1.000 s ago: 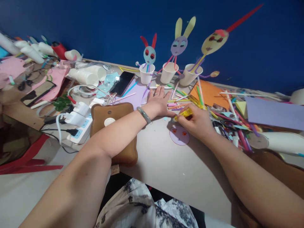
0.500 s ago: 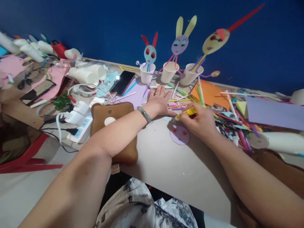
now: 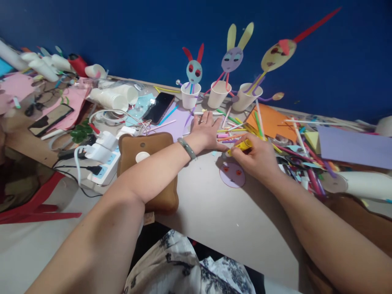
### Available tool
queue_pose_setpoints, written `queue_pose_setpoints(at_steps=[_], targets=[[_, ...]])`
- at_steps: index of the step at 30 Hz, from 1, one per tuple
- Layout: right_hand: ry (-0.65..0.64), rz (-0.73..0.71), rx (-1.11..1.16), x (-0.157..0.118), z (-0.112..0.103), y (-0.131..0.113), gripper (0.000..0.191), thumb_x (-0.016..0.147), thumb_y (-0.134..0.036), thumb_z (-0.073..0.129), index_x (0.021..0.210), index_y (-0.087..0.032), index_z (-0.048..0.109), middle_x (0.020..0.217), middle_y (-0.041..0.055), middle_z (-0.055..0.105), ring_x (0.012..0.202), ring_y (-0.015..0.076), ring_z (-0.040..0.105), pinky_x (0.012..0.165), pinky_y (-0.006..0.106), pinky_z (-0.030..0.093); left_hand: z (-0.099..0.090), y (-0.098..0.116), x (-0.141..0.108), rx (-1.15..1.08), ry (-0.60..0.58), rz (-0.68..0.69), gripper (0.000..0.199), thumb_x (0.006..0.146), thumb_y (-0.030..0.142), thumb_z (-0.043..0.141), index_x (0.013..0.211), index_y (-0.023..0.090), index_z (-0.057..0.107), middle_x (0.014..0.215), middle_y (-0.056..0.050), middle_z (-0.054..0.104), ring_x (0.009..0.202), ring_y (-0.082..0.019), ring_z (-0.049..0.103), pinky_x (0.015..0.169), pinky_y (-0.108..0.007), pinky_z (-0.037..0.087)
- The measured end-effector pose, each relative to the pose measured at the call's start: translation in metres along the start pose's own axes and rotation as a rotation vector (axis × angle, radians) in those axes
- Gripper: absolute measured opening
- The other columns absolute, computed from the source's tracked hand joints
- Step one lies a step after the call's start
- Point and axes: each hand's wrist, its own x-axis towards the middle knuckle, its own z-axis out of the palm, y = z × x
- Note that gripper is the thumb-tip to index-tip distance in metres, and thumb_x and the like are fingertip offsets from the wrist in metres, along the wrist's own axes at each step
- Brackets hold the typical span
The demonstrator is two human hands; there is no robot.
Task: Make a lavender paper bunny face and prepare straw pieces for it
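Observation:
My left hand [image 3: 206, 131] lies palm down with fingers spread on the table beside the scattered coloured pens and sticks [image 3: 232, 132]. Nothing shows in its grip; a bangle circles the wrist. In my right hand [image 3: 259, 157] the fingers are closed round a short yellow tube [image 3: 244, 145] with a pale end, which points towards my left thumb. What kind of tube it is I cannot make out. Just below it lies a round purple paper face [image 3: 232, 176] with orange eyes and a small drawn mouth. The right hand's shadow falls across part of it.
Three paper cups [image 3: 218, 96] holding paper-headed stick figures stand by the blue wall. Left are a brown cushion-like pad [image 3: 165, 196], a power strip [image 3: 105, 165] with cables, and a phone [image 3: 159, 108]. Orange paper [image 3: 269, 122], purple paper [image 3: 355, 145] and a white roll [image 3: 367, 184] lie right.
Both hands keep nearly the same place and pose, the right one still closed round the yellow tube. The whole view has shifted very slightly.

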Motion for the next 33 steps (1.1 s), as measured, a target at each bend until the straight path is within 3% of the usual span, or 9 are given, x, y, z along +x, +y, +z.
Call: queue_pose_setpoints(at_steps=[9, 16, 24, 30, 33], targets=[[-0.139, -0.024, 0.031, -0.002, 0.004, -0.003, 0.01, 0.069, -0.028, 0.062, 0.067, -0.025, 0.052, 0.052, -0.0013, 0.054, 0.051, 0.0186, 0.051, 0.054, 0.031, 0.036, -0.002, 0.001, -0.003, 0.018, 0.014, -0.001, 0.122, 0.073, 0.074, 0.064, 0.166, 0.017, 0.01, 0.173, -0.019, 0.002, 0.16, -0.039, -0.005, 0.127, -0.059, 0.0], [0.074, 0.118, 0.316, 0.004, -0.004, -0.003, 0.006, 0.074, -0.03, 0.058, 0.072, -0.025, 0.057, 0.068, 0.0032, 0.063, 0.065, 0.0225, 0.06, 0.059, 0.035, 0.044, -0.002, 0.001, -0.002, 0.03, 0.012, 0.01, 0.125, 0.072, 0.08, 0.062, 0.166, 0.015, 0.011, 0.173, -0.019, 0.002, 0.16, -0.04, -0.004, 0.127, -0.059, 0.001], [-0.023, 0.003, 0.431, -0.004, 0.013, -0.01, 0.008, 0.076, -0.029, 0.067, 0.08, -0.022, 0.065, 0.078, 0.0055, 0.071, 0.071, 0.0227, 0.067, 0.064, 0.036, 0.054, -0.006, 0.005, -0.001, 0.019, -0.022, 0.002, 0.109, 0.082, 0.062, 0.063, 0.166, 0.018, 0.011, 0.174, -0.015, 0.004, 0.16, -0.037, -0.002, 0.128, -0.056, 0.002], [0.043, -0.056, 0.36, -0.007, 0.023, -0.004, 0.012, 0.079, -0.03, 0.067, 0.087, -0.022, 0.067, 0.072, 0.0026, 0.07, 0.066, 0.02, 0.065, 0.06, 0.032, 0.05, -0.024, 0.001, -0.009, -0.076, -0.105, 0.019, 0.104, 0.085, 0.072, 0.053, 0.164, 0.018, 0.014, 0.173, -0.017, 0.002, 0.16, -0.036, -0.005, 0.128, -0.056, 0.001], [0.036, -0.057, 0.329, -0.006, 0.024, -0.003, 0.011, 0.08, -0.031, 0.066, 0.087, -0.022, 0.067, 0.072, 0.0027, 0.07, 0.062, 0.0193, 0.063, 0.057, 0.031, 0.047, -0.032, -0.005, -0.013, -0.063, -0.116, 0.014, 0.109, 0.079, 0.066, 0.067, 0.164, 0.021, 0.015, 0.174, -0.015, 0.001, 0.16, -0.037, -0.006, 0.127, -0.058, 0.001]])
